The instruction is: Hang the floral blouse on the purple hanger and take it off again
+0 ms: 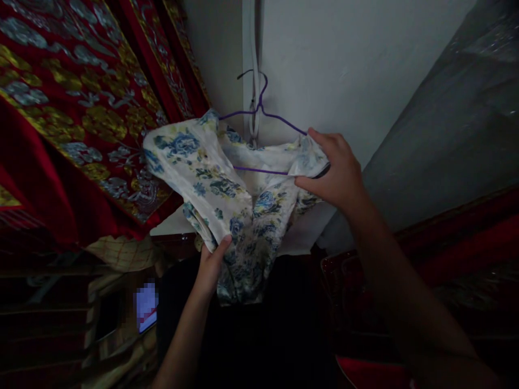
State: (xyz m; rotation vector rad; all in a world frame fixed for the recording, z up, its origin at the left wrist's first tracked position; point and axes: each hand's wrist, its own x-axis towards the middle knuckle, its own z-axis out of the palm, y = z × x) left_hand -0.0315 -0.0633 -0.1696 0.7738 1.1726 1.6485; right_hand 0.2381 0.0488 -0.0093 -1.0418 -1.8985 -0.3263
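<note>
A white garment with blue and yellow flowers (219, 189) hangs on a purple hanger (279, 117), its neckline open in a deep V. The hanger's hook points up beside a white cable on the wall. My right hand (338, 167) is closed on the garment's shoulder at the hanger's right end, thumb below and fingers above. Lower down, my left hand (214, 265) pinches the left side of the garment between thumb and fingers. The garment's bottom falls into the dark area below.
Red cloth embroidered in gold and silver (93, 113) hangs at the left. A pale wall (344, 59) stands behind, with a clear plastic sheet (454, 108) at the right. At lower left, a lit screen (146, 308) lies on a wooden surface.
</note>
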